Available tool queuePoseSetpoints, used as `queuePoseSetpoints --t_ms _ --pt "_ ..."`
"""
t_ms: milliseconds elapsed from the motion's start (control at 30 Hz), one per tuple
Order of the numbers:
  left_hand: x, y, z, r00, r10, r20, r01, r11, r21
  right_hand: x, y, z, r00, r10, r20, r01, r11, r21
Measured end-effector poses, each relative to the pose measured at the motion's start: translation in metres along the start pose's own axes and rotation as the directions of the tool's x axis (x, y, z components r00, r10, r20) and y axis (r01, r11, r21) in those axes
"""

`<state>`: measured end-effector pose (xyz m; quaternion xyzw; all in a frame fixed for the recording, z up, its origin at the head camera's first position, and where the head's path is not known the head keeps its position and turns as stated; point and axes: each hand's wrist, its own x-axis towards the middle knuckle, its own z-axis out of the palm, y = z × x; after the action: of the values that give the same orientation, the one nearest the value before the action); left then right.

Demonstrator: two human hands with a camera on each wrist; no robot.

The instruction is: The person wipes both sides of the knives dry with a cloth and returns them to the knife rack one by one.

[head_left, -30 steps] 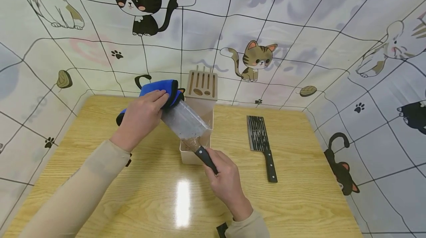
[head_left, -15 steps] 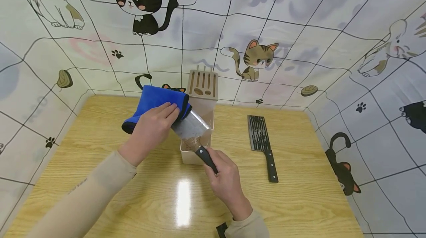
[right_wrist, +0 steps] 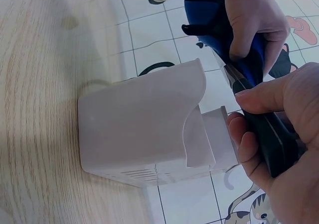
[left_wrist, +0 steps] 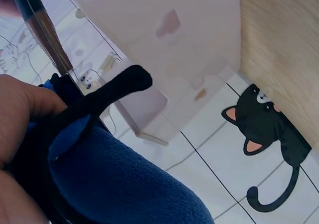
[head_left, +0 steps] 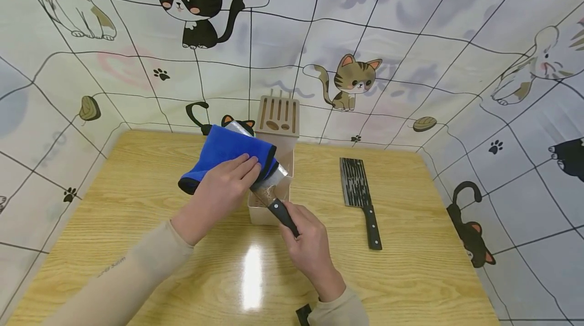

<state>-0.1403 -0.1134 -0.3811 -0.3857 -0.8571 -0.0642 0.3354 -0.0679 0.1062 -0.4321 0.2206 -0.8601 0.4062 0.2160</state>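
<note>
My right hand (head_left: 309, 245) grips the black riveted handle (head_left: 282, 217) of a cleaver, held in the air with its blade slanting up and left. Folded over the shiny blade (head_left: 271, 181) is a blue cloth (head_left: 230, 144) with black edging. My left hand (head_left: 224, 189) pinches this cloth around the blade, thumb on one face and fingers on the other, as the right wrist view shows. Most of the blade is covered by the cloth; its far end and the part by the handle show. Under the cleaver stands a pale knife holder (right_wrist: 139, 122), partly hidden in the head view.
A second cleaver (head_left: 359, 189) with a black-streaked blade lies on the wooden table (head_left: 182, 275) to the right. The holder's brown slotted top (head_left: 277, 115) is at the back. A small black object (head_left: 303, 314) sits by the right sleeve. Cat-printed cloth walls surround the table.
My left hand has slid the blue cloth along the blade toward the handle, down and right, uncovering the blade's far end. The right hand and the second cleaver have stayed put.
</note>
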Motion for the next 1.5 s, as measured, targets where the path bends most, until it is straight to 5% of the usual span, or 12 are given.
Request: queuePoseSetpoints --t_ms 333,1233,1500 --pt "0.001 0.002 -0.005 0.998 -0.042 0.037 0.043 0.998 -0.038 -0.001 0.002 0.000 0.999 -0.031 -0.019 0.031 1.000 0.004" --pt "0.005 -0.068 -0.010 0.969 -0.244 0.032 0.244 0.970 -0.016 -0.004 0.001 0.001 0.996 -0.092 -0.011 0.092 0.996 -0.011" --pt "0.003 -0.063 -0.007 0.983 -0.186 -0.007 0.186 0.982 0.023 -0.004 0.000 0.002 0.996 -0.084 -0.004 0.084 0.996 -0.005"
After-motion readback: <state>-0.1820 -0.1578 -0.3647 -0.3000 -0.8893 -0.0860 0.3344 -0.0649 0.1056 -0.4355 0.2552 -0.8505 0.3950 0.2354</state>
